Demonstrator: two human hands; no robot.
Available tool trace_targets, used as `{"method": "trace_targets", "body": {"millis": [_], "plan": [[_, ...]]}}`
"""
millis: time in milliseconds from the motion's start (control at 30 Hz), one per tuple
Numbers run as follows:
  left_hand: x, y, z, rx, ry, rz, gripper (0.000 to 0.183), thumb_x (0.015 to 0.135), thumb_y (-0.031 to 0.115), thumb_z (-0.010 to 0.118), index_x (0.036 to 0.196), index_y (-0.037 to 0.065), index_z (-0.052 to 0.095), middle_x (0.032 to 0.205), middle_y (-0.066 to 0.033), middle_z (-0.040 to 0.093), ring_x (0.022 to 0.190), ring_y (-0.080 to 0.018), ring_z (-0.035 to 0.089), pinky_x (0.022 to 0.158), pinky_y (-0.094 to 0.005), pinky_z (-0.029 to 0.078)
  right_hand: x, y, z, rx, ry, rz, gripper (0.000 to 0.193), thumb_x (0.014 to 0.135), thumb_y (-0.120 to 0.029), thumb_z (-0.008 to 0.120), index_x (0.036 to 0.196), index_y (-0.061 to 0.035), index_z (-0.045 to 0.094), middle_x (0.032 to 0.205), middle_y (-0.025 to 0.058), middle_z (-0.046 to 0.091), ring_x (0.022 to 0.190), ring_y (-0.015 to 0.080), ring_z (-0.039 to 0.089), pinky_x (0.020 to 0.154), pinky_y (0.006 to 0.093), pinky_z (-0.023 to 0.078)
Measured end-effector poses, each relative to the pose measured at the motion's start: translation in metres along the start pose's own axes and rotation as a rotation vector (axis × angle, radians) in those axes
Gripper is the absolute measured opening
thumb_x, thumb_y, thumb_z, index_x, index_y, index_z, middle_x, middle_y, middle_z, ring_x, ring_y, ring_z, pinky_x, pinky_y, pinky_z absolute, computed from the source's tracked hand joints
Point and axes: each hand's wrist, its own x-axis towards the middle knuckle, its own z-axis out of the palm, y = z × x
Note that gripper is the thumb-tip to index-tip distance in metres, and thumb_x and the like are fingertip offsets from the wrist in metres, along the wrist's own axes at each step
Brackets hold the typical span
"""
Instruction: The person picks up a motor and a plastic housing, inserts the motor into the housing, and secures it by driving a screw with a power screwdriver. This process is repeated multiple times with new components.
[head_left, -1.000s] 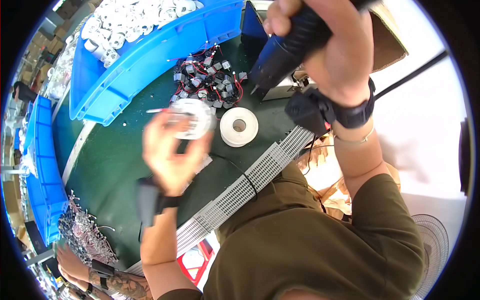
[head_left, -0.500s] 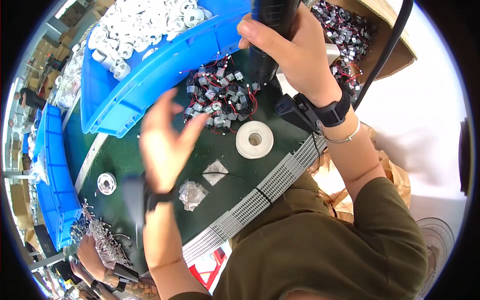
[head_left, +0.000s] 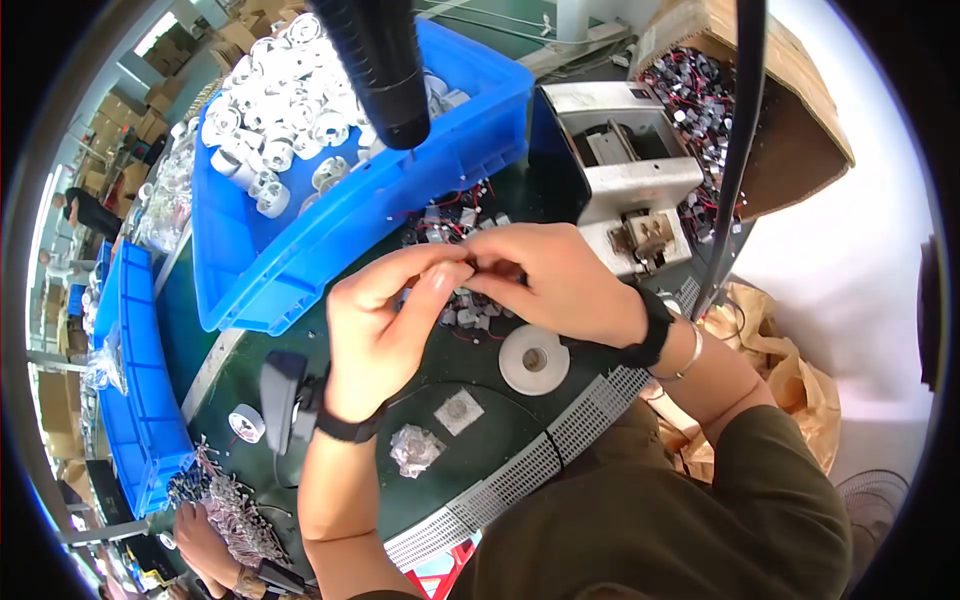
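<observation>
My left hand point(head_left: 378, 318) and my right hand point(head_left: 555, 285) meet fingertip to fingertip above the green bench. Thumbs and forefingers pinch together around something small and dark, mostly hidden by the fingers; I cannot make out its kind. Below and behind the hands lies a pile of small silver motors point(head_left: 468, 312) with red and black wires, partly covered by them. A black cylindrical power screwdriver point(head_left: 382, 75) hangs above the blue bin, untouched by either hand. Close under my right wrist lies a white disc with a central hole point(head_left: 516, 362).
A blue bin point(head_left: 275, 295) holds white round housings. A white metal fixture point(head_left: 640, 182) stands right of it, beside a cardboard box point(head_left: 800, 150) of motors. A square pad point(head_left: 459, 411) and crumpled clear plastic point(head_left: 415, 450) lie nearer. Another person's hand point(head_left: 203, 540) touches bundled wires point(head_left: 245, 525).
My right hand has let go of the screwdriver and come down to meet my left hand, which had been moving with spread fingers. The white fixture is now uncovered, and the view has shifted.
</observation>
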Motion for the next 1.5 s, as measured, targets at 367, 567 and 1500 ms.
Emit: {"method": "trace_targets", "body": {"millis": [367, 567, 1500], "plan": [[0.213, -0.093, -0.111, 1.295, -0.171, 0.187, 0.041, 0.078, 0.032, 0.065, 0.105, 0.001, 0.063, 0.095, -0.0207, 0.064, 0.09, -0.0361, 0.061, 0.081, -0.0409, 0.046, -0.019, -0.007, -0.021, 0.746, -0.059, 0.349, 0.033, 0.079, 0.005, 0.062, 0.11, 0.0003, 0.052, 0.102, 0.0062, 0.057, 0.089, 0.011, 0.058, 0.077, 0.0255, 0.05], [0.234, -0.142, -0.088, 1.325, -0.471, 0.035, 0.059, 0.067, 0.041, 0.068, 0.109, 0.001, 0.06, 0.101, -0.024, 0.061, 0.096, -0.0381, 0.058, 0.085, -0.0412, 0.045, -0.026, -0.001, -0.02, 0.566, -0.09, 0.329, 0.028, 0.079, 0.001, 0.065, 0.105, 0.0019, 0.056, 0.097, 0.0066, 0.059, 0.082, 0.0087, 0.06, 0.071, 0.0226, 0.05], [-0.077, -0.055, 0.066, 0.308, -0.02, 0.167, 0.058, 0.058, 0.009, 0.08, 0.107, 0.002, 0.049, 0.117, -0.0174, 0.054, 0.113, -0.0381, 0.05, 0.095, -0.0408, 0.04, -0.088, -0.012, -0.03, 0.207, -0.028, 0.128, 0.028, 0.071, 0.001, 0.067, 0.099, -0.0034, 0.06, 0.091, 0.0072, 0.06, 0.078, 0.0154, 0.059, 0.069, 0.0265, 0.048]]}}
